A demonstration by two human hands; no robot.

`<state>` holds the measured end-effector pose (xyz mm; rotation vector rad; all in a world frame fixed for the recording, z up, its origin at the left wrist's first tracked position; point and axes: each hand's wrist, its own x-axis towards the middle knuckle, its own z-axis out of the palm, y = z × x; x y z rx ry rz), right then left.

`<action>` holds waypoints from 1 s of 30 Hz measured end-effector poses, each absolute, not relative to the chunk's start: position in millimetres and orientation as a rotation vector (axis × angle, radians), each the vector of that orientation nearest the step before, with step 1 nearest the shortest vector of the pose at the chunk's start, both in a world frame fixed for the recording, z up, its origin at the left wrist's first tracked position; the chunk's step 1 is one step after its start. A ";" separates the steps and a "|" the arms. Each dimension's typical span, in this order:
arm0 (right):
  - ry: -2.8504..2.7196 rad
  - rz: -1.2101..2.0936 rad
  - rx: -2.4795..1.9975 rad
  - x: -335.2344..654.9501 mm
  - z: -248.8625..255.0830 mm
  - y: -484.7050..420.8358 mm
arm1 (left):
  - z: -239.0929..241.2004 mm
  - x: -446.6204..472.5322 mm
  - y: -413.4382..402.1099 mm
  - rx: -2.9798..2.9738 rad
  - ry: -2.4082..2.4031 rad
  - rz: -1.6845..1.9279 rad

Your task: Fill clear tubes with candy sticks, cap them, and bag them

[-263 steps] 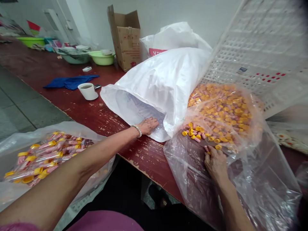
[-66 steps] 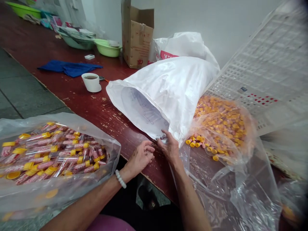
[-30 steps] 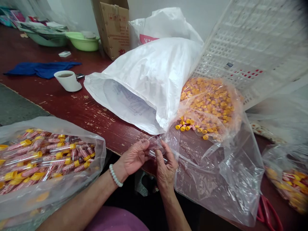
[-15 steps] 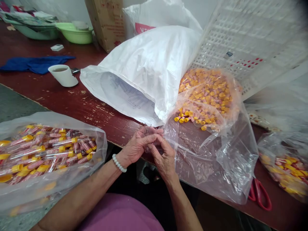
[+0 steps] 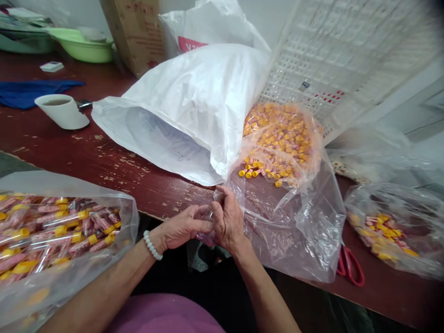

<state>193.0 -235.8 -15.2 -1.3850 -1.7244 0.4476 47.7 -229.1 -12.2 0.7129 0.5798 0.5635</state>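
Note:
Close together at the table's front edge, both my hands are closed around a small, clear, shiny plastic piece [image 5: 207,237]; its exact kind is hidden by the fingers. My left hand [image 5: 183,227], with a pale bead bracelet at the wrist, grips it from the left, thumb on top. My right hand [image 5: 228,221] has its fingers curled at the piece's right side. Just to the right lies the clear plastic bag [image 5: 294,236] with many small yellow-capped tubes [image 5: 277,138] in its far part. Beyond my hands, the white woven sack [image 5: 194,101] lies with its mouth facing me.
At left, another bag holds larger yellow-capped tubes [image 5: 58,226]. A white cup [image 5: 64,113] stands near a blue cloth [image 5: 34,92]. Red-handled scissors [image 5: 350,266] and a smaller bag of pieces [image 5: 391,231] lie at right. A white basket [image 5: 333,60] leans behind.
The view has shifted, so the table's things sit further left. My right hand has turned and its fingers have moved up; my left hand keeps hold of the clear piece, now lower between the hands.

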 end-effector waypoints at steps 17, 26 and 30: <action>-1.741 0.096 -2.014 273.9 -57.4 -117.6 | -19.8 44.9 -211.7 0.600 0.765 0.855; -1.341 0.286 -1.871 299.5 -47.6 -132.1 | -20.1 56.7 -208.4 0.854 0.884 0.864; -1.231 0.491 -1.683 269.0 -28.2 -163.7 | -17.6 67.4 -206.6 0.909 0.957 0.830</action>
